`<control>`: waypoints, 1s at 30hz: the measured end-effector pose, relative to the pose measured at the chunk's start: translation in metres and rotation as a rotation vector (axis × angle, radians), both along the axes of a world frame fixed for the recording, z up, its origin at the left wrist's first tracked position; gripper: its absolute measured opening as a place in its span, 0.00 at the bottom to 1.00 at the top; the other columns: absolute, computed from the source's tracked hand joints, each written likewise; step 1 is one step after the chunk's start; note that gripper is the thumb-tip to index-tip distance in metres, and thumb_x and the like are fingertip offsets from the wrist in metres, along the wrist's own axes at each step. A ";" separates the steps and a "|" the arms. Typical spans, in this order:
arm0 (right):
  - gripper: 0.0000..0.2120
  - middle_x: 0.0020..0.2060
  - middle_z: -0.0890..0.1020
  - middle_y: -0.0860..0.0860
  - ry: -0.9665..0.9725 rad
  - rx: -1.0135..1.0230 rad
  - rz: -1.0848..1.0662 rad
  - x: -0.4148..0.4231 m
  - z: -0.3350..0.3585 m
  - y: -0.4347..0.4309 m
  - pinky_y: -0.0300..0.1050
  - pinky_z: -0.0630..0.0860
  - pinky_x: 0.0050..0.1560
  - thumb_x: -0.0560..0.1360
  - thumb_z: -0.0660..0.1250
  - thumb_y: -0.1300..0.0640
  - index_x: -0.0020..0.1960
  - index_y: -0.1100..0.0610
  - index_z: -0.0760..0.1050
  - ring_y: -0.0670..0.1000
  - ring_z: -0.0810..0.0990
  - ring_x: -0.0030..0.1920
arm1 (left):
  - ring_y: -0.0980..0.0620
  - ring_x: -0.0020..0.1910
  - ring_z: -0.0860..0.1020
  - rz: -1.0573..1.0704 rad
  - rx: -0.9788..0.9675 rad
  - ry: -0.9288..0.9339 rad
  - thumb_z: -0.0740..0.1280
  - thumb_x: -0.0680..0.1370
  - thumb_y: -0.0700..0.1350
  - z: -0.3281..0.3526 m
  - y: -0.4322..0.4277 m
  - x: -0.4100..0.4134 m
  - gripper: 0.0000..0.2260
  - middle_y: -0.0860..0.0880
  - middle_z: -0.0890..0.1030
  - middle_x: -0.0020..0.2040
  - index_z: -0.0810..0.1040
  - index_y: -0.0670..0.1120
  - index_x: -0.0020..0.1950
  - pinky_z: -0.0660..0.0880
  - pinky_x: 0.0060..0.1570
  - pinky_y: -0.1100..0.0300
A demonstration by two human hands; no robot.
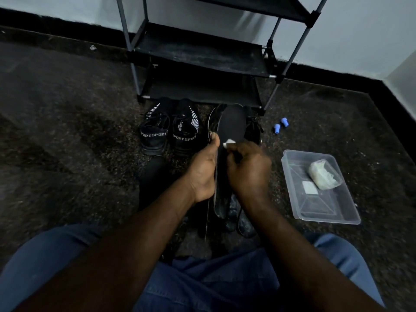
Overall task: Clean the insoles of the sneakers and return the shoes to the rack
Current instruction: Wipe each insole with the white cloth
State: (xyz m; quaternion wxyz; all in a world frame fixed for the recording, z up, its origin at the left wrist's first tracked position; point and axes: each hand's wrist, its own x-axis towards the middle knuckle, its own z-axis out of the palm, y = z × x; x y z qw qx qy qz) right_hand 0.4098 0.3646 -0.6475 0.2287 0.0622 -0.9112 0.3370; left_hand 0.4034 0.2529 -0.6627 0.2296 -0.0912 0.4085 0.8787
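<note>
A black insole (231,124) is gripped by the left hand (202,174), a white wipe (227,143) pinched against it by the right hand (248,171).

"SPORT SPORT" runs across both black sneakers' (170,129) heels

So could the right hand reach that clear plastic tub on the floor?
Probably yes: the clear plastic tub lies near the right hand, only floor between, though that hand holds a white wipe.

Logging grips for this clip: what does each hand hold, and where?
Left hand grips the insole by its left edge; right hand pinches a white wipe against it.
</note>
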 end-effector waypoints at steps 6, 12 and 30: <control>0.11 0.46 0.86 0.53 -0.005 -0.070 -0.053 0.004 -0.004 0.012 0.38 0.74 0.50 0.72 0.73 0.65 0.51 0.54 0.87 0.53 0.84 0.45 | 0.45 0.66 0.79 0.020 0.004 -0.033 0.50 0.84 0.67 -0.003 0.002 -0.001 0.32 0.42 0.81 0.67 0.77 0.45 0.71 0.74 0.66 0.51; 0.10 0.44 0.86 0.53 -0.009 0.021 0.102 0.017 -0.011 0.003 0.44 0.76 0.49 0.72 0.72 0.63 0.51 0.54 0.87 0.54 0.84 0.45 | 0.43 0.72 0.74 0.073 0.017 -0.065 0.48 0.83 0.67 0.001 -0.008 -0.005 0.35 0.41 0.78 0.70 0.77 0.40 0.70 0.68 0.74 0.49; 0.06 0.35 0.82 0.55 -0.411 -0.854 0.004 -0.012 0.040 0.025 0.49 0.79 0.31 0.78 0.63 0.67 0.47 0.61 0.78 0.51 0.81 0.30 | 0.34 0.68 0.71 -0.004 0.163 -0.036 0.55 0.82 0.65 0.005 -0.012 -0.003 0.30 0.38 0.75 0.72 0.75 0.45 0.74 0.58 0.73 0.30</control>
